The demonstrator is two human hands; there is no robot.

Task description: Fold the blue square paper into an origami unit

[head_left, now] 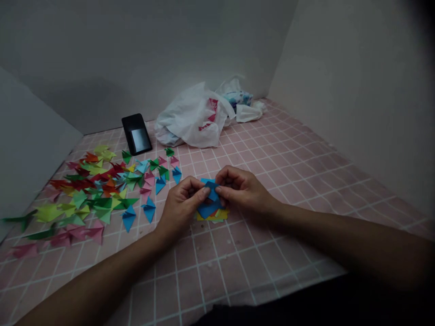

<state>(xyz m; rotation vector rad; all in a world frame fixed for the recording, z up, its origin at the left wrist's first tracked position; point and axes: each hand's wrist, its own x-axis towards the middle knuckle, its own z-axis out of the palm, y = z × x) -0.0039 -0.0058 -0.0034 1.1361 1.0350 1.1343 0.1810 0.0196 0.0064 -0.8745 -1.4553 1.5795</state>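
Note:
Between my two hands is a small piece of blue folded paper (212, 192), pinched from both sides. My left hand (185, 199) grips its left edge with thumb and forefinger. From the other side, my right hand (239, 188) holds it the same way, fingers curled. Beneath them lies a stack of coloured paper squares (220, 215), with blue, orange and yellow showing; the hands partly cover it. To the left spreads a pile of folded paper cranes (102, 199) in many colours. A few blue cranes (148, 209) lie closest to my left hand.
A dark phone (137, 134) leans near the back wall. Beside it sits a crumpled white plastic bag (193, 117) with red print, and a blue-patterned pack (239, 98) with white wrapping is behind. A pink checked cloth (288, 176) covers the surface; walls enclose the back and sides.

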